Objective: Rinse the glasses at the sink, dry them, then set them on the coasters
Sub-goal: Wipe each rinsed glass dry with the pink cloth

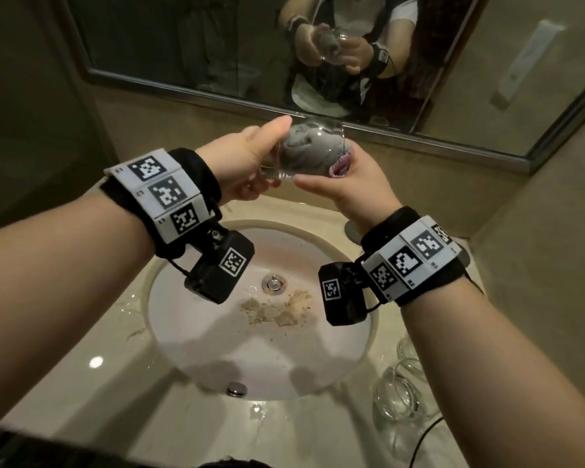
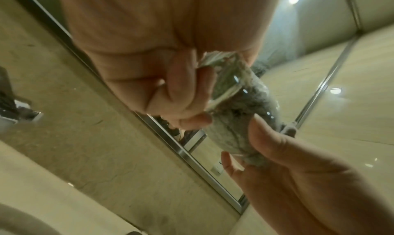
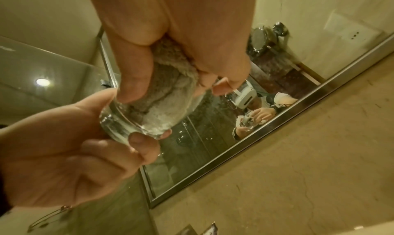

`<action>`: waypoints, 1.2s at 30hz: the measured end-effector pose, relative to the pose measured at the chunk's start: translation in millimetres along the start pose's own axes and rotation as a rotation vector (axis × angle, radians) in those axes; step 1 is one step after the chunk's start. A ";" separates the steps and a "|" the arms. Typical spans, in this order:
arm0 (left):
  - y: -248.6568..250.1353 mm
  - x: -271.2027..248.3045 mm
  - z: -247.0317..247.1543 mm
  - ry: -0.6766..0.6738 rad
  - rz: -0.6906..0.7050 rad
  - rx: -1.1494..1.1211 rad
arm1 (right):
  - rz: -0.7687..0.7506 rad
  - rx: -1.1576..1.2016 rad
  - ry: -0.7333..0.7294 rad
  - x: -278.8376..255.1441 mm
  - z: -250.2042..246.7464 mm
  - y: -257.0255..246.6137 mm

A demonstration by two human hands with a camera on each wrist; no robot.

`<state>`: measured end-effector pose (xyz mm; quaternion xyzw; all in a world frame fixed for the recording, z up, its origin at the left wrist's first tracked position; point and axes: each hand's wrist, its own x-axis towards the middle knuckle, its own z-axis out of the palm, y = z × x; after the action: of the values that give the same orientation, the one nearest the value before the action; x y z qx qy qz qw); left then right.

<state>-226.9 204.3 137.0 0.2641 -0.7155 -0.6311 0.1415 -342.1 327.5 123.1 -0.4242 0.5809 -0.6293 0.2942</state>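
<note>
My left hand (image 1: pixel 247 163) gripped the clear round glass (image 1: pixel 321 136) by its base while my right hand (image 1: pixel 348 187) clutched the grey fluffy cloth (image 1: pixel 304 152) stuffed inside it.

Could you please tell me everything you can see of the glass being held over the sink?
The glass is a clear, short tumbler with a thick base, held tilted on its side above the sink. The left hand grips its base end. A grey cloth is stuffed inside, filling most of it, and the right hand holds the cloth at the mouth, thumb lying along the glass wall. It looks intact; remaining wetness cannot be judged.
</note>
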 end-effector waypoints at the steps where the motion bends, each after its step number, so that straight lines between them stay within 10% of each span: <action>1: 1.0 -1.9 0.8 0.063 0.087 0.106 | 0.007 0.029 -0.010 1.2 -0.1 -0.3; 8: 2.0 -8.1 -12.6 0.097 0.611 0.699 | 0.003 0.138 -0.048 2.0 -7.0 -4.3; 12: 1.4 -9.0 -14.0 0.001 0.504 0.571 | -0.029 0.070 0.049 -1.8 -4.8 -5.1; 17: -1.2 -5.5 -1.6 -0.099 -0.008 -0.111 | -0.048 0.001 0.064 -5.2 -3.9 -6.0; 23: -4.7 -5.6 0.9 -0.022 0.199 -0.068 | 0.001 0.008 0.021 -3.8 -2.1 -4.2; 29: -9.2 -12.6 -19.9 -0.061 0.544 0.490 | 0.053 0.206 -0.153 -7.1 -7.4 -8.6; 36: -12.0 -13.9 -18.9 -0.112 0.387 0.218 | -0.001 0.114 0.029 -9.8 -3.4 -7.2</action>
<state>-202.9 195.6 130.2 0.1003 -0.8236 -0.5247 0.1905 -339.6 338.7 128.4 -0.3979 0.5481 -0.6677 0.3089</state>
